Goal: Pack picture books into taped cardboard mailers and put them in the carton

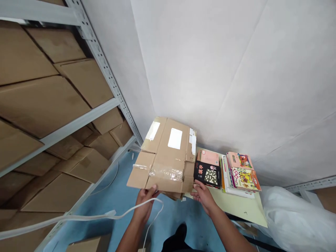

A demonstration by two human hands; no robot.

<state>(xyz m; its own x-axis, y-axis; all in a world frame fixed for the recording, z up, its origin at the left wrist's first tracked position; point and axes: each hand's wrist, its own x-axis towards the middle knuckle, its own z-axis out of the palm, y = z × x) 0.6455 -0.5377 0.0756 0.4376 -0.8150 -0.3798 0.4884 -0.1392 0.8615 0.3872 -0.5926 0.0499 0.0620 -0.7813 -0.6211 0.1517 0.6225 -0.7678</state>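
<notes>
A flattened cardboard box [165, 157] with tape strips and a white label lies on the left end of a small pale-green table [241, 210]. My left hand [145, 201] grips the near edge of the cardboard, fingers curled around it. My right hand [203, 196] holds the cardboard's near right corner, beside a black book [207, 173] with a pink book on top of it. A stack of colourful children's books [241, 171] lies further right on the table.
Metal shelving [105, 70] packed with brown cartons fills the left side. A white strap [110, 214] runs from the lower left towards my left hand. A white plastic bag [296, 220] sits at the lower right. White wall behind, blue floor below.
</notes>
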